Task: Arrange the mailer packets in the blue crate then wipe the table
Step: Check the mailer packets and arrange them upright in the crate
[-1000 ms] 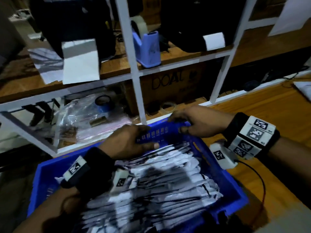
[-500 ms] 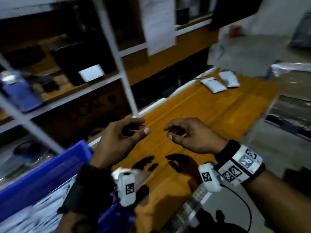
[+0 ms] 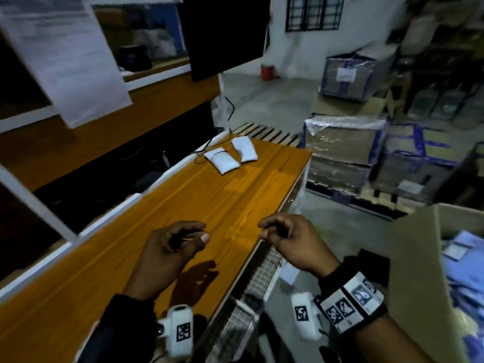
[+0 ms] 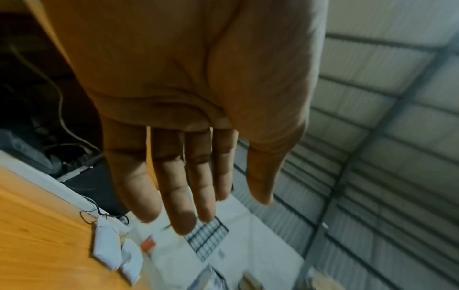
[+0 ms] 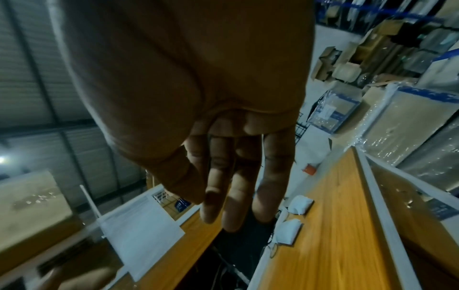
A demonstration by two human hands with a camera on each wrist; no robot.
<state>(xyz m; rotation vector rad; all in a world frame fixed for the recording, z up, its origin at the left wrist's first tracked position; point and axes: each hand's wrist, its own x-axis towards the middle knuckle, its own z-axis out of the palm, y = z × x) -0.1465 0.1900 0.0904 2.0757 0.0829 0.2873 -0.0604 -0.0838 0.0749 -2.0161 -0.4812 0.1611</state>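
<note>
Orange wooden table (image 3: 162,231): long top, running away from the person toward a white wall.

Mailer packets: 2 white ones, packet 1 (image 3: 222,161) and packet 2 (image 3: 244,149), lying at the far end of the table, just beside each other near the shelf rail, with a thin black cable (image 3: 201,153) by them. No blue crate shows in any view.

Shelf frame (image 3: 39,205): white uprights along the table's left side, a printed sheet (image 3: 62,56) hanging from it and a dark monitor (image 3: 225,32) behind.

Floor side: wrapped cartons on pallets (image 3: 340,142) to the right, an open cardboard box (image 3: 419,258) near the right arm, a small red container (image 3: 267,72) by the wall.

Left hand (image 3: 167,255): over the near table, fingers loosely bent, thumb near the fingertips, holding nothing; the wrist view shows the fingers (image 4: 178,186) fairly straight.

Right hand (image 3: 290,242): past the table's front edge, fingers relaxed and lightly curled, holding nothing.

Both hands: palms down, well apart from the packets.
</note>
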